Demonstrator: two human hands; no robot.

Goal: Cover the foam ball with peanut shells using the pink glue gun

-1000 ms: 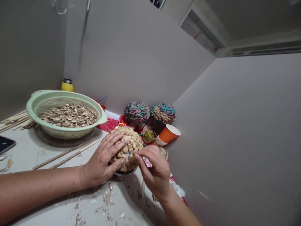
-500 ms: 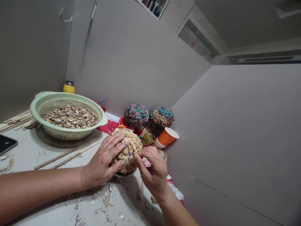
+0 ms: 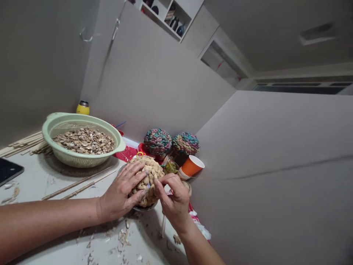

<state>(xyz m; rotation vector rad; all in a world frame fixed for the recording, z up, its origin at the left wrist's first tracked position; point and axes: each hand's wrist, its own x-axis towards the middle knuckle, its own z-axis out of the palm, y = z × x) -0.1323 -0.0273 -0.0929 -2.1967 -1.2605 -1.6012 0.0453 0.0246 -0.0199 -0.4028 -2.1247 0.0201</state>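
Note:
A round ball covered in tan, nutlike shells (image 3: 149, 180) rests in a bowl (image 3: 145, 208), of which only part of the rim shows. A small purplish patch is visible between the shells. My left hand (image 3: 124, 187) lies over the ball's left side, fingers spread and curved around it, holding it steady. At the right side of the ball, the thumb and forefinger of my right hand (image 3: 175, 197) are pinched together against the shells. Whatever they hold is too small to make out.
Broken shells fill a green colander (image 3: 82, 160) at the left. Thin sticks (image 3: 77, 184) and a phone-like dark device (image 3: 9, 171) lie nearby. Behind the ball are two multicoloured balls (image 3: 157, 141) and an orange paper cup (image 3: 190, 167). Shell bits (image 3: 124, 235) litter the tabletop.
The view has shifted slightly, so the scene sits a little lower. Both hands stay at the ball, the right still pinching at its side.

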